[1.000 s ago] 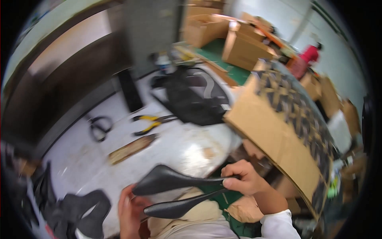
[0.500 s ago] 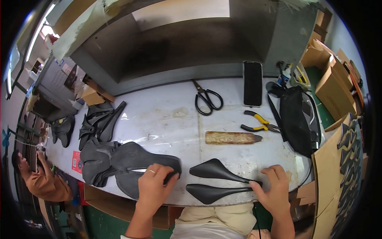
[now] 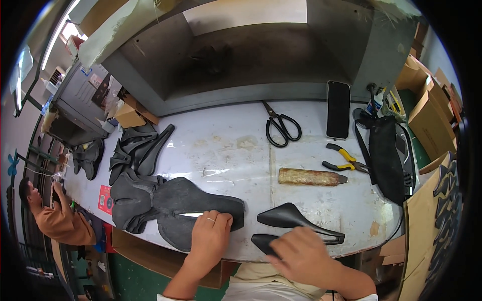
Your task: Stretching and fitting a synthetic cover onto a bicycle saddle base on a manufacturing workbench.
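The left hand (image 3: 212, 238) has its fingers bunched on the slotted black saddle-shaped pad (image 3: 175, 205), which lies on the counter (image 3: 211, 155). The right hand (image 3: 304, 256), blurred, is over the lower tapered black piece (image 3: 261, 243); whether either hand grips, I cannot tell. The upper tapered black piece (image 3: 285, 216) lies just beyond.

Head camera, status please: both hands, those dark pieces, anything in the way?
Left hand on dark saddle-shaped piece, grip unclear. Right hand blurred, over nearer black piece; contact unclear. Scissors and pliers farther back, apart from both hands.
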A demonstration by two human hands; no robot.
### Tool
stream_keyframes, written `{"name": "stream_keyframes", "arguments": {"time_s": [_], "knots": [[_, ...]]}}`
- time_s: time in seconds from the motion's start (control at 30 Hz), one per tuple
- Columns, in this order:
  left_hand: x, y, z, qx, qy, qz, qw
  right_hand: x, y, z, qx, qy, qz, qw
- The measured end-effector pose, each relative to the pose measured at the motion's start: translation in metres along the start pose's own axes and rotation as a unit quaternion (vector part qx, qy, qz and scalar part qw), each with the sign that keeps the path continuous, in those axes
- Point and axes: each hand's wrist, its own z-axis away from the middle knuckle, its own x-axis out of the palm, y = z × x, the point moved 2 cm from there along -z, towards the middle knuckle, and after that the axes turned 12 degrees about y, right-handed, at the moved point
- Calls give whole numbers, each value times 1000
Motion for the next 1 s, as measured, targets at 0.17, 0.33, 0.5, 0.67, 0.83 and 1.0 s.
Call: {"name": "stream_keyframes", "arguments": {"time_s": [0.17,0.33,0.5,0.67,0.83,1.0], "knots": [[-2,-4,-5,-47,-40,47,997,60,-15,-24,-146,-5,46,988],[-7,-11,-7,-88,-57,104,989,82,-21,-33,-165,-35,144,975],[-16,-26,-7,-105,-1,112,988,86,-24,-32,-128,-48,157,978],[-50,-90,30,-396,158,187,885,83,-19,-36,-108,-64,118,985],[-132,-158,105,-394,636,412,520,76,-19,-42,-88,-80,66,991],[-172,-106,140,-310,667,184,652,77,-17,-40,-114,-56,82,989]]}}
